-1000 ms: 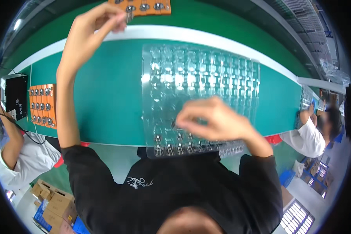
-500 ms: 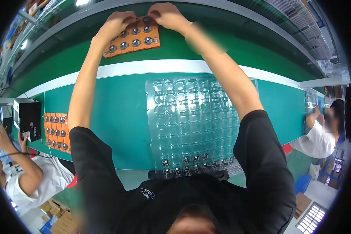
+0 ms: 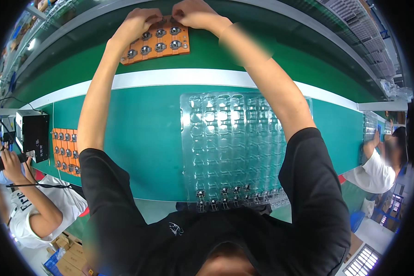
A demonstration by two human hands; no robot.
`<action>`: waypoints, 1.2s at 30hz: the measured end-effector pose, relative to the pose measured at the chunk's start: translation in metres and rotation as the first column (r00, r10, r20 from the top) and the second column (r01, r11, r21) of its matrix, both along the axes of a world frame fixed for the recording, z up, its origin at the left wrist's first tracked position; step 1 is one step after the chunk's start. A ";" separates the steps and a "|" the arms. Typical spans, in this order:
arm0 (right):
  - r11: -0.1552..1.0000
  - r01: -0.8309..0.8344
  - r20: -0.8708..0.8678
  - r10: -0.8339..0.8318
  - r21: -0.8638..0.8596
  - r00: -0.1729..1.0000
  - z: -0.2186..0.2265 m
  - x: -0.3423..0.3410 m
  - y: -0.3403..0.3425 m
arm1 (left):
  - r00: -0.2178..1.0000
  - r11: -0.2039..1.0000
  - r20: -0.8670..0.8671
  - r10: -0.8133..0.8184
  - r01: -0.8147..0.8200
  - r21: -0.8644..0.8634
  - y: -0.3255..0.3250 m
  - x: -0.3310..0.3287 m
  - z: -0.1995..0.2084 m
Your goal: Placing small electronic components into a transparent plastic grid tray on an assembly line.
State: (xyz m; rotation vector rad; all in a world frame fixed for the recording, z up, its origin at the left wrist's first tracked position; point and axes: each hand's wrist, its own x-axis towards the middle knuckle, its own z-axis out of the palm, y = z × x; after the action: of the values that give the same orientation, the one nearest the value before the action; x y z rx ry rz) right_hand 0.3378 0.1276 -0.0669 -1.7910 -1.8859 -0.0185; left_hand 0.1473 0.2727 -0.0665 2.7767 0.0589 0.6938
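Observation:
Both arms stretch forward to an orange fixture board [image 3: 152,54] with rows of small dark metal-and-black parts in its recesses. My left hand [image 3: 140,24] is closed at the board's far left side, its thumb and fingertips bent together by the back row. My right hand [image 3: 194,14] is closed in a pinch at the far right corner, knuckles up. The fingers cover whatever lies between them, so I cannot make out what either hand grips. Nearer my body, under my right arm, lies a clear plastic blister tray [image 3: 216,147] with several small parts in its nearest rows.
A second filled orange board [image 3: 65,152] lies on the green table at left, beside a black box-shaped device [image 3: 34,138]. A co-worker [image 3: 41,207] at far left holds a dark tool; another person [image 3: 375,168] sits at far right. A white rail [image 3: 179,79] crosses behind the tray.
My hands stay at the far edge of the board, with slight finger movement. The view has shifted a little. At far left the co-worker's hand has moved, now showing a dark tool.

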 end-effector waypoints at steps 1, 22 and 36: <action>1.000 0.002 -0.012 -0.002 -0.028 1.000 0.007 -0.005 -0.002 | 1.000 1.000 0.009 -0.002 0.002 0.023 0.001 -0.002 0.001; 0.985 -0.172 -0.077 0.171 -0.012 0.982 -0.001 -0.016 0.041 | 0.983 0.981 0.026 0.181 -0.182 0.064 0.018 -0.032 -0.006; 0.991 0.022 -0.112 -0.007 0.134 0.994 0.023 -0.013 0.002 | 0.923 0.948 0.230 0.307 -0.277 -0.157 0.003 -0.074 0.021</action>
State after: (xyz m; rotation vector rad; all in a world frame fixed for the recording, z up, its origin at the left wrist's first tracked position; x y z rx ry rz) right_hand 0.3246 0.1297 -0.0441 -1.6800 -1.7506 -0.0503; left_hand 0.0737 0.2755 -0.0458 2.5647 0.4572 1.0740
